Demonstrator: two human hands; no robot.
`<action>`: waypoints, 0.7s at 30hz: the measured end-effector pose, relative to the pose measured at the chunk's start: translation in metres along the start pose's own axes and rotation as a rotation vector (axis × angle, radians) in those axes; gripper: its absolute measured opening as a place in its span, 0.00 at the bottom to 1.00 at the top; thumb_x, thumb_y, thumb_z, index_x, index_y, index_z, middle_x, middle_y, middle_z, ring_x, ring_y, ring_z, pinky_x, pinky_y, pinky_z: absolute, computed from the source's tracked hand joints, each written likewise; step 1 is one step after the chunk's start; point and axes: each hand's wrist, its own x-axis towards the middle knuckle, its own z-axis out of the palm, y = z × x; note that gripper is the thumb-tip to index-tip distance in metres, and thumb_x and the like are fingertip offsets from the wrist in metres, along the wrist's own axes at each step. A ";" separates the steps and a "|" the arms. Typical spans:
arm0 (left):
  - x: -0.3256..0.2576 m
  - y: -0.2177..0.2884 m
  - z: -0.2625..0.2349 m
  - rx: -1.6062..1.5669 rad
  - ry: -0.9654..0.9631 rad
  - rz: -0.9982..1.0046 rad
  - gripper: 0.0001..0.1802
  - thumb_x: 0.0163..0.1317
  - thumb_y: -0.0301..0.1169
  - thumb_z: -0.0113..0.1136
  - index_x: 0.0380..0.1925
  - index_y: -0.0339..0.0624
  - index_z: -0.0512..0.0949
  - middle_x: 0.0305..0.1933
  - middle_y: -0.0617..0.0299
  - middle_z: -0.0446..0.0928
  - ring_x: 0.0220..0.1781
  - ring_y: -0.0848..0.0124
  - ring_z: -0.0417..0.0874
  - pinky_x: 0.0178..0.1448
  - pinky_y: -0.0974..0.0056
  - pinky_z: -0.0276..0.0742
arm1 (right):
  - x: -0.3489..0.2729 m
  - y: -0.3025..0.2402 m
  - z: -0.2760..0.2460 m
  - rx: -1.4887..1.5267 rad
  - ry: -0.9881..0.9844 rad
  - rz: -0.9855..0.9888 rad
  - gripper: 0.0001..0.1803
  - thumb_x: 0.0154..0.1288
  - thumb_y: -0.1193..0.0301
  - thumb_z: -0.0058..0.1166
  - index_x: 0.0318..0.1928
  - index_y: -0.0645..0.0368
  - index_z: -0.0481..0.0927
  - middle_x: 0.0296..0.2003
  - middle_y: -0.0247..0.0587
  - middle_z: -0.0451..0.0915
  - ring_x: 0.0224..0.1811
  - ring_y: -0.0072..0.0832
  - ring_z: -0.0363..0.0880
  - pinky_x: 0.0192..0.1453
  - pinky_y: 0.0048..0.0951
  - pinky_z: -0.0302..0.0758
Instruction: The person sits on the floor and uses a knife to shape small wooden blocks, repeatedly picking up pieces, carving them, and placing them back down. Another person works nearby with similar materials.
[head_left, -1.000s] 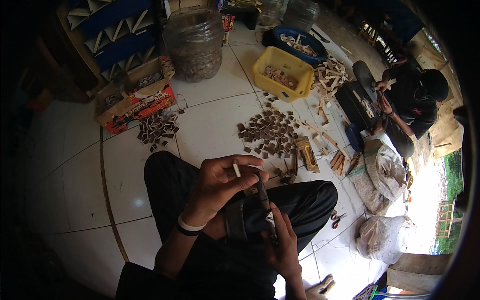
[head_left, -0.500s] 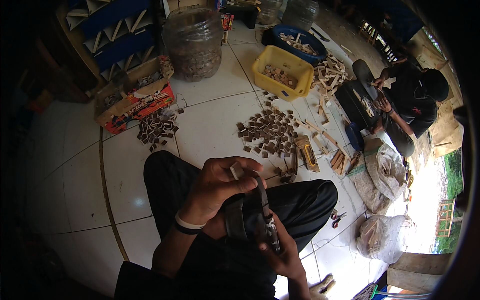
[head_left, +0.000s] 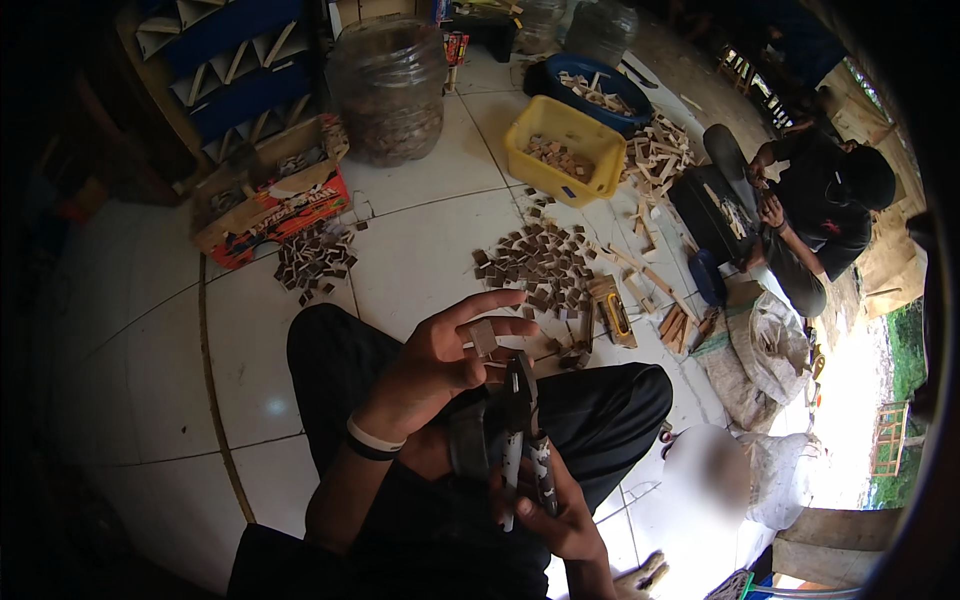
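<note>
Person, own body as seen from the head camera. Left hand: bare, no glove, no ring visible. Left wrist: two bands side by side, one white and one black, lying just behind the hand. Left forearm: bare, no sleeve visible below the bands. Right hand: bare, wrist without a band as far as visible. Legs: black trousers, plain, no markings visible. Torso: dark garment near the wristbands, details too dark to tell.
</note>
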 end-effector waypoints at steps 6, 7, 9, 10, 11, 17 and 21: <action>-0.005 -0.001 -0.009 0.002 0.090 0.040 0.26 0.73 0.33 0.68 0.67 0.33 0.75 0.59 0.55 0.83 0.58 0.65 0.86 0.68 0.56 0.83 | -0.004 0.001 0.000 0.045 0.014 -0.001 0.43 0.79 0.73 0.54 0.85 0.60 0.45 0.63 0.49 0.77 0.57 0.34 0.80 0.62 0.36 0.77; -0.005 0.000 -0.009 0.033 0.098 0.046 0.24 0.75 0.31 0.66 0.66 0.33 0.76 0.61 0.55 0.83 0.60 0.65 0.85 0.70 0.55 0.82 | -0.004 0.002 0.000 0.023 0.027 0.001 0.43 0.80 0.72 0.54 0.85 0.60 0.45 0.64 0.50 0.77 0.60 0.36 0.81 0.64 0.37 0.77; -0.004 0.004 -0.007 0.210 0.168 0.119 0.20 0.74 0.27 0.65 0.63 0.32 0.79 0.61 0.54 0.84 0.61 0.66 0.85 0.71 0.57 0.81 | -0.004 0.002 -0.002 -0.123 0.094 -0.003 0.44 0.80 0.72 0.54 0.85 0.60 0.43 0.68 0.53 0.75 0.67 0.40 0.78 0.69 0.40 0.75; -0.005 0.006 -0.005 0.292 0.200 0.158 0.18 0.74 0.25 0.64 0.62 0.32 0.80 0.61 0.54 0.84 0.62 0.67 0.85 0.71 0.58 0.81 | -0.004 0.001 -0.002 -0.196 0.130 -0.007 0.44 0.80 0.71 0.54 0.85 0.60 0.43 0.69 0.54 0.74 0.70 0.43 0.77 0.71 0.42 0.74; -0.006 0.007 -0.001 0.344 0.210 0.153 0.18 0.74 0.25 0.65 0.61 0.30 0.80 0.59 0.53 0.84 0.62 0.66 0.86 0.72 0.57 0.81 | -0.004 0.000 -0.001 -0.155 0.151 -0.002 0.44 0.80 0.72 0.53 0.85 0.60 0.42 0.70 0.55 0.73 0.71 0.44 0.76 0.72 0.43 0.73; -0.009 0.006 0.013 0.431 0.155 0.154 0.18 0.73 0.24 0.65 0.59 0.27 0.80 0.57 0.48 0.84 0.64 0.61 0.86 0.75 0.54 0.79 | -0.004 -0.008 0.006 0.023 0.167 -0.003 0.45 0.81 0.73 0.53 0.85 0.60 0.40 0.75 0.61 0.67 0.77 0.48 0.70 0.76 0.46 0.69; -0.007 0.001 0.014 0.413 0.101 0.161 0.18 0.72 0.19 0.63 0.60 0.29 0.81 0.63 0.51 0.83 0.68 0.66 0.83 0.75 0.62 0.77 | -0.003 -0.012 0.008 0.061 0.136 0.001 0.45 0.80 0.73 0.53 0.86 0.59 0.40 0.76 0.61 0.66 0.78 0.49 0.68 0.77 0.46 0.69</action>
